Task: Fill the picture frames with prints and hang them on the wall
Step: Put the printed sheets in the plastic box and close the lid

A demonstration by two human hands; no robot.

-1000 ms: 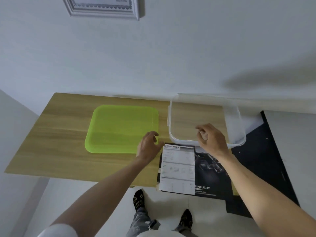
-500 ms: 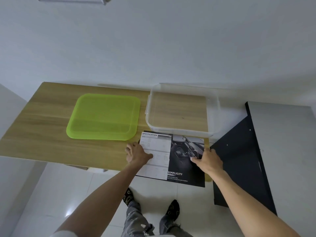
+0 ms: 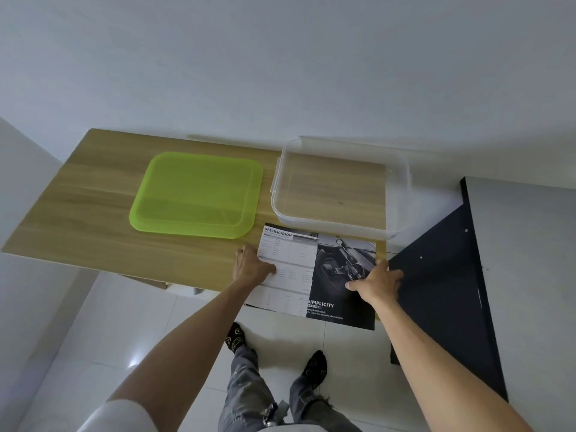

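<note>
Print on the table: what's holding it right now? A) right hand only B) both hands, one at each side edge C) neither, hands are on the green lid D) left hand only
B: the left hand is at the left edge of the print and the right hand at its right edge, with its near end overhanging the table.

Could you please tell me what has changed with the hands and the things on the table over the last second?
Both hands came back toward the table's near edge. The left hand, which was at the green lid, now holds the left edge of the print; the right hand, which was at the clear box, now grips its right edge. The lid, the box and the table stayed put.
</note>
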